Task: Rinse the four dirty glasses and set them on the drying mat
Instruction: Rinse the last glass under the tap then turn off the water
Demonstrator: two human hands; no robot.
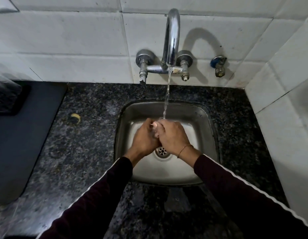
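**Glass held under the running tap, both hands around it**

The dark speckled stone bench (84, 152) fills most of the view, backed by a white tiled wall (80, 40). To the left on it lies a dark flat drying mat (29, 135); the part in view shows no glass, and something clear and crinkled sits at its far left edge, too dim to name.

Set into the bench at the right is a steel sink (198, 118). Its basin holds no dishes that can be seen, only a wet floor and an open drain (161, 150) near the wrists, so the water likely runs straight off rather than pooling.

A chrome tap (171, 37) on the far wall pours a thin stream (167, 94) onto the spot where the hands meet. They are probably held there, over the middle of the basin, so that splashes land inside it.

The left hand (144, 137) and the right hand (174, 135) press close together, fingers curled around a clear glass (156, 131) between them. Only a pale sliver of it shows, so its tilt and contents cannot be told.

This looks like the rinsing step; the other glasses are out of view.
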